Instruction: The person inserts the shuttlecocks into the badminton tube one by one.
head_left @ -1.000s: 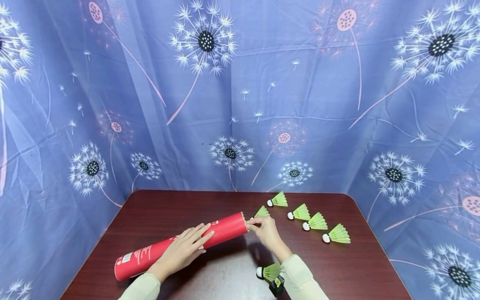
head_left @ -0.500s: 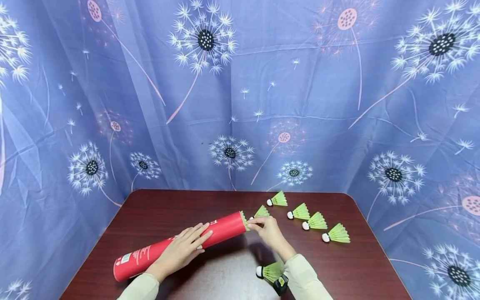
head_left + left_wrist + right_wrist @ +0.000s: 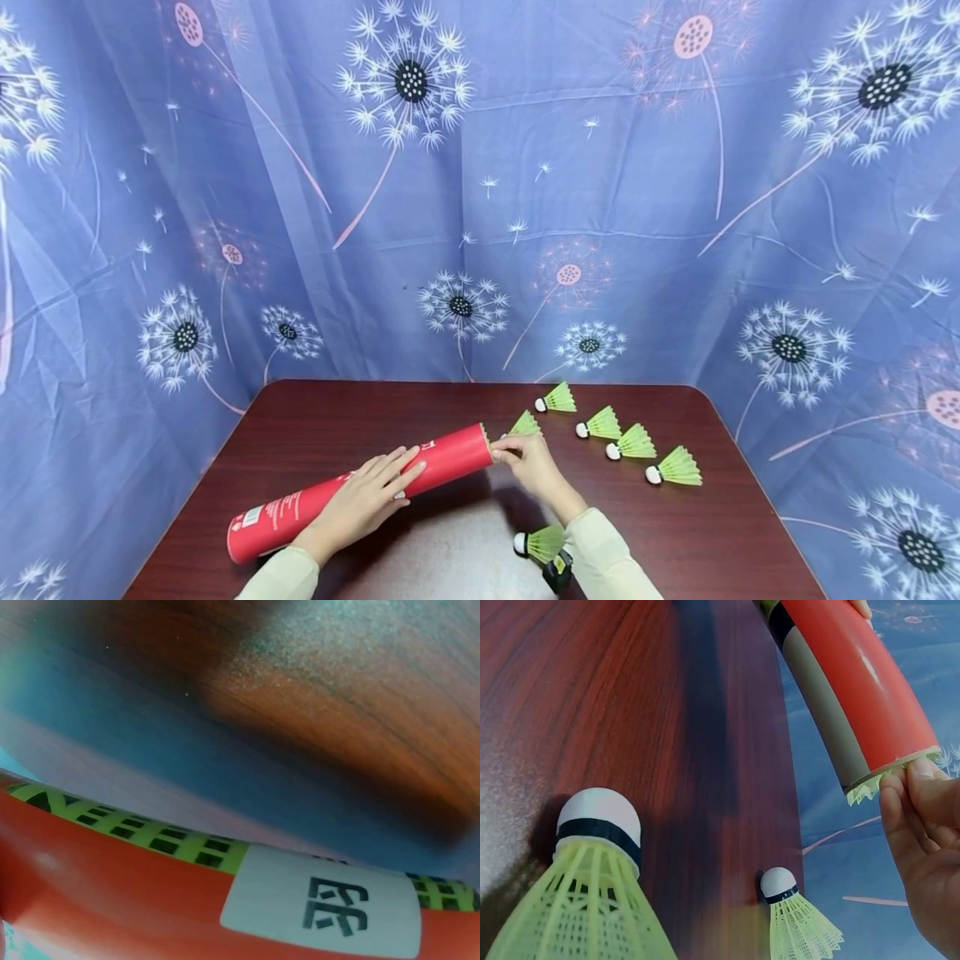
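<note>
In the head view a long red shuttlecock tube (image 3: 450,457) lies slanted, its right end higher than its left. My left hand (image 3: 360,504) grips it around the middle, fingers laid across the top. At the right end, my right hand (image 3: 536,471) pinches the skirt edge of a yellow-green shuttlecock (image 3: 864,789), which pokes out of the mouth. The rest of that shuttlecock is hidden inside. The left wrist view shows the tube's side (image 3: 112,870) close up, with a white label.
Several shuttlecocks lie on the dark red wooden table (image 3: 360,408), among them one at the far right (image 3: 675,468) and one near my right sleeve (image 3: 542,543). Another shuttlecock (image 3: 525,423) sits just behind the tube's mouth. A blue dandelion-print curtain (image 3: 480,208) surrounds the table.
Half a second ago the shuttlecock's skirt stood out further from the tube; now less of it shows. My right hand has shifted slightly toward the tube; my left hand stays put.
</note>
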Available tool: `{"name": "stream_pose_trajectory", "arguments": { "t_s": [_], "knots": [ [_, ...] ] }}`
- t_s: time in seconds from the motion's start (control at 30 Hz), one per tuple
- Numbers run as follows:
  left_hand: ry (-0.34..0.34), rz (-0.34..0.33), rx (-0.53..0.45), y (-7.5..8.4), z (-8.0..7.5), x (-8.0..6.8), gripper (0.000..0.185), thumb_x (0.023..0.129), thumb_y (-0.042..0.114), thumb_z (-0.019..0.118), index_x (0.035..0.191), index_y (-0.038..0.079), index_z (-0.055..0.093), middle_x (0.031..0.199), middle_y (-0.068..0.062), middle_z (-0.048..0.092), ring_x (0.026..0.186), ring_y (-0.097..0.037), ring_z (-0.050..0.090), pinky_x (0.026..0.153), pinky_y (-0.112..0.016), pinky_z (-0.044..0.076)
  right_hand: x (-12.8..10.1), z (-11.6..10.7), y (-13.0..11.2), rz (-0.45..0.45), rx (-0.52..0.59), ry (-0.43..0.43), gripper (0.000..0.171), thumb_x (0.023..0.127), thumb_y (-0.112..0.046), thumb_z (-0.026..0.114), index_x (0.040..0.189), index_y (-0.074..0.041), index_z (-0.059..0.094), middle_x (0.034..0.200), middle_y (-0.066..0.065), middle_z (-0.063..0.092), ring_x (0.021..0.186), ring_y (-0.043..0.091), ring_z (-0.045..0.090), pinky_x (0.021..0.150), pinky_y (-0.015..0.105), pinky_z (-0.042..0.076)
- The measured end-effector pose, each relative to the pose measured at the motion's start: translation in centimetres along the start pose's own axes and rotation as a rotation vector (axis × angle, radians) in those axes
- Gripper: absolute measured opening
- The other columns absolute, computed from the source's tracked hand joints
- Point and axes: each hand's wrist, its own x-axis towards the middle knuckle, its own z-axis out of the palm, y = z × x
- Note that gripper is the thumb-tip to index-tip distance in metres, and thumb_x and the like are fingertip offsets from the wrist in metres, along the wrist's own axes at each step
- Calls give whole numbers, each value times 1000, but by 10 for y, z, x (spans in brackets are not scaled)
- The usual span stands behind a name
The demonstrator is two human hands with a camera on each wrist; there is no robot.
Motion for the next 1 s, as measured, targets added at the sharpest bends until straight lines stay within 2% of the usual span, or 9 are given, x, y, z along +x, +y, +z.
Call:
{"name": "stream_pose_trajectory", "arguments": {
  "t_s": [0.1,0.2,0.33,0.5,0.6,0.67,0.77,0.9,1.0],
  "knots": [
    [1,-3,-9,0,0,0,61,89,28,69,143,12,47,147,-13,44,132,-29,44,116,-28,16,1,0,0,25,8,-5,10,78,4,72,86,0,76,86,10,73,91,26,67,86,37,52],
    [15,3,-21,0,1,-1,57,91,28,66,143,11,48,146,-13,44,132,-29,45,117,-28,15,1,1,0,30,30,-18,11,79,5,71,87,1,76,86,10,73,89,24,66,85,36,53],
    [42,17,-34,-1,2,-1,49,99,34,53,142,10,49,146,-13,44,131,-31,46,116,-27,14,0,-1,1,-3,46,-46,10,81,4,69,89,2,76,84,8,72,86,19,65,82,33,53],
    [46,15,-33,-2,4,-4,49,103,39,39,142,11,48,147,-12,44,131,-31,46,117,-26,11,-3,-10,-1,-5,54,-84,12,85,0,67,94,0,75,89,7,72,85,17,65,78,29,53],
    [12,-5,-20,-1,3,-6,50,102,40,40,144,12,46,148,-11,42,133,-30,44,116,-29,16,-7,-21,1,11,46,-104,15,87,-2,66,100,-1,74,96,8,72,91,19,66,81,31,53],
    [5,-8,-11,-2,2,-8,50,102,40,40,144,13,46,149,-11,41,133,-29,43,114,-32,22,-11,-30,5,37,32,-112,16,89,-4,66,103,-3,74,100,7,72,96,20,66,84,32,53],
    [8,-4,-10,-2,2,-9,50,102,39,43,144,13,46,148,-12,42,133,-30,43,113,-33,24,-19,-45,14,76,9,-114,18,90,-8,65,106,-5,73,103,7,72,98,21,66,85,33,53],
    [24,1,-19,-3,2,-9,50,102,39,43,144,12,46,147,-13,43,132,-31,44,117,-27,12,-35,-65,24,147,-3,-126,19,92,-13,64,107,-5,72,105,11,71,99,18,65,85,30,52],
    [26,-6,-16,-2,1,-9,50,103,40,38,143,12,47,147,-13,44,130,-31,46,117,-27,12,-48,-79,31,208,12,-148,20,93,-15,64,108,-4,71,104,15,71,93,15,66,81,26,52]
  ]
}}
